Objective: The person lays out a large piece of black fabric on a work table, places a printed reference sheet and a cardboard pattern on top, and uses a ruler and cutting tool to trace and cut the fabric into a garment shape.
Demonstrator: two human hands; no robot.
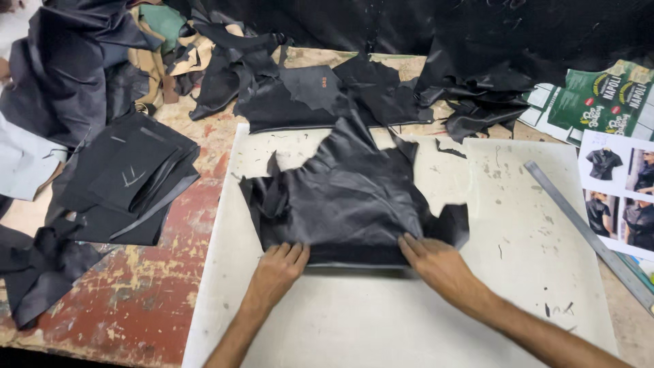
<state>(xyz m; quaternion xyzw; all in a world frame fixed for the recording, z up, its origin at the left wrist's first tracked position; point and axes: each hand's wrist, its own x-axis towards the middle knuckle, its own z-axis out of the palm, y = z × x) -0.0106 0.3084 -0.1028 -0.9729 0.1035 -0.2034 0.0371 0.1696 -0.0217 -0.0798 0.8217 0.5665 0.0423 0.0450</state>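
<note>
Both palms flat, fingers spread, gripping nothing: left hand (278, 266) and right hand (436, 262) pressing near edge of black leather piece (344, 197) on white cutting board (518, 272). Long axis running away from fingertips, tapering toward far scraps (320, 95).

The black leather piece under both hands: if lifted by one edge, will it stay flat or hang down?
The black leather piece would probably droop: it already wrinkles and folds on the white board. It looks thin, so likely light. The left hand and right hand press its near edge flat.
</note>
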